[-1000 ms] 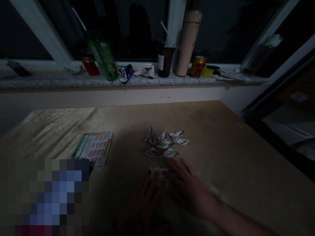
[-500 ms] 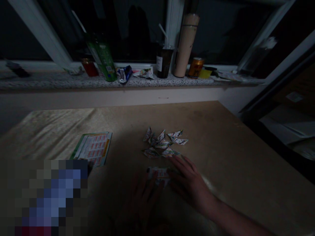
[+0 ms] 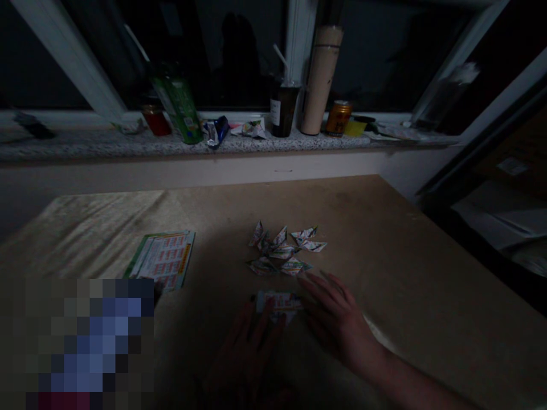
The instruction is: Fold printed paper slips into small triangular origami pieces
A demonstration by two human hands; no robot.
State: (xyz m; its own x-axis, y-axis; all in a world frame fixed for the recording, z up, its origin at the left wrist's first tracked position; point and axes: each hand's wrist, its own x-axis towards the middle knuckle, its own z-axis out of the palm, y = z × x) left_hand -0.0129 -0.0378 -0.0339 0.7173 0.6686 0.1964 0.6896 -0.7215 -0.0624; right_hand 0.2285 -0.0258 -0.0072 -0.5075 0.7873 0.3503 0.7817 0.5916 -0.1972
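Observation:
The room is dim. Both my hands rest on a small printed paper piece (image 3: pixel 280 302) lying flat on the brown table (image 3: pixel 384 245). My left hand (image 3: pixel 248 347) lies flat with its fingertips pressing the paper's left part. My right hand (image 3: pixel 337 322) has its fingers stretched out, touching the paper's right edge. Just beyond the paper lies a cluster of several small folded paper shapes (image 3: pixel 284 253) made of the same printed paper.
A green-edged printed sheet (image 3: pixel 164 259) lies at the left of the table. The stone windowsill (image 3: pixel 106 145) behind holds a green bottle (image 3: pixel 179 105), a red jar (image 3: pixel 156 119), a dark cup with a straw (image 3: pixel 282 108), a tall beige cylinder (image 3: pixel 320 80) and a can (image 3: pixel 339 118).
The view has shifted slightly. My hands have slid a little over the paper piece, which now lies flatter between them.

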